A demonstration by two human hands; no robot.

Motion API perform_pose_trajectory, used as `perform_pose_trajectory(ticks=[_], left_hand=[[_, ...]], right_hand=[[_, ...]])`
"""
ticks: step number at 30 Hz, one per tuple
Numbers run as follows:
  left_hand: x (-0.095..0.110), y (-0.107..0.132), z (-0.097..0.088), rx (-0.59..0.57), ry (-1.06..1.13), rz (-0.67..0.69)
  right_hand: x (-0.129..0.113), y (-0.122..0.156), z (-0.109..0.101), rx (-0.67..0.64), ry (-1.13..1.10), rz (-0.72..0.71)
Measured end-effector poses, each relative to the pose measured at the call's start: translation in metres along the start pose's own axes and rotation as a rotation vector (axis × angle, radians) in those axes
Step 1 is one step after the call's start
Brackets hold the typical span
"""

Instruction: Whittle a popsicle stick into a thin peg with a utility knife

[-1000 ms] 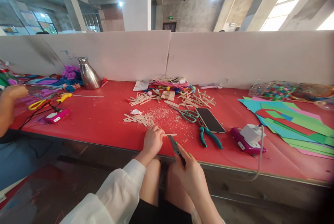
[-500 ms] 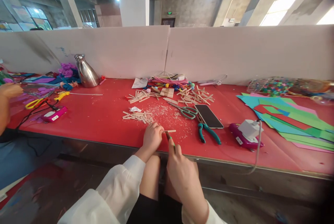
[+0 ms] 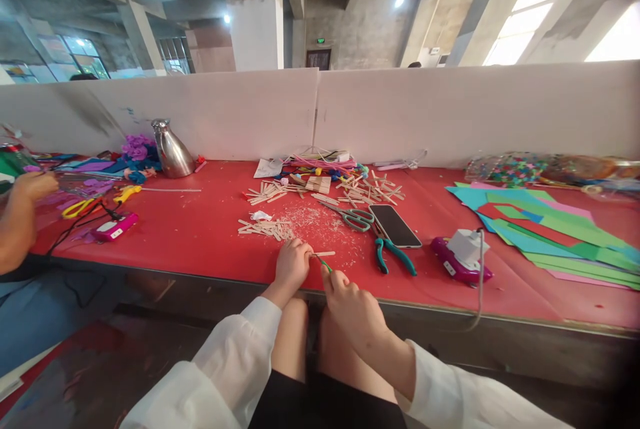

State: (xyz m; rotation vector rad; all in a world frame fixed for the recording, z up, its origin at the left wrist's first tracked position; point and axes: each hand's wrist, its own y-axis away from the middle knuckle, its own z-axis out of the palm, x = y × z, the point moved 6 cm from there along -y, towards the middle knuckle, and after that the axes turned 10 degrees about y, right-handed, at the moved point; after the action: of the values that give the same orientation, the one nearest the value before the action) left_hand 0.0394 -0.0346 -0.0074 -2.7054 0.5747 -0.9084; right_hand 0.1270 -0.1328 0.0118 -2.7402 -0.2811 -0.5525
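Note:
At the table's near edge, my left hand (image 3: 291,266) is closed on one end of a thin wooden craft stick (image 3: 327,254), whose other end points right. My right hand (image 3: 354,306) grips a green-handled knife (image 3: 327,266), and its thin blade reaches toward the stick by my left fingertips. Whether the blade touches the wood is too small to tell. Just beyond lie wood shavings (image 3: 320,221) and a small pile of craft sticks (image 3: 266,228). Scissors (image 3: 356,218) and teal-handled pliers (image 3: 396,257) rest to the right.
A phone (image 3: 396,226) lies beside the pliers. Farther right are a magenta power strip (image 3: 457,268) with a white plug and coloured paper (image 3: 545,216). A metal jug (image 3: 173,150) stands back left. Another person's hand (image 3: 35,186) is at far left.
My right hand has turned, with its wrist and forearm swung out to the right, and the knife now lies more slanted. My left hand keeps its hold on the stick.

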Motion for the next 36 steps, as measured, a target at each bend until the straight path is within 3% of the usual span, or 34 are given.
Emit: perform_pose_trajectory(ticks=[3,6,11,21,30,36], left_hand=[[0.0,0.0,0.0,0.004,-0.003,0.011],[0.0,0.0,0.001,0.002,0.0,0.014],[0.0,0.0,0.001,0.008,-0.004,0.024],[0.004,0.002,-0.003,-0.011,-0.026,-0.008],[0.0,-0.001,0.001,-0.029,-0.031,-0.019],[0.003,-0.001,0.0,-0.019,-0.034,0.009]], right_hand=[[0.012,0.003,0.01,-0.052,-0.129,0.093],[0.022,0.011,0.022,-0.092,-0.398,0.302],[0.022,0.022,0.032,-0.095,-0.644,0.486],[0.024,0.016,0.027,-0.116,-0.676,0.487],[0.011,0.013,0.032,-0.09,-0.419,0.404],[0.011,0.01,0.027,-0.167,-0.641,0.472]])
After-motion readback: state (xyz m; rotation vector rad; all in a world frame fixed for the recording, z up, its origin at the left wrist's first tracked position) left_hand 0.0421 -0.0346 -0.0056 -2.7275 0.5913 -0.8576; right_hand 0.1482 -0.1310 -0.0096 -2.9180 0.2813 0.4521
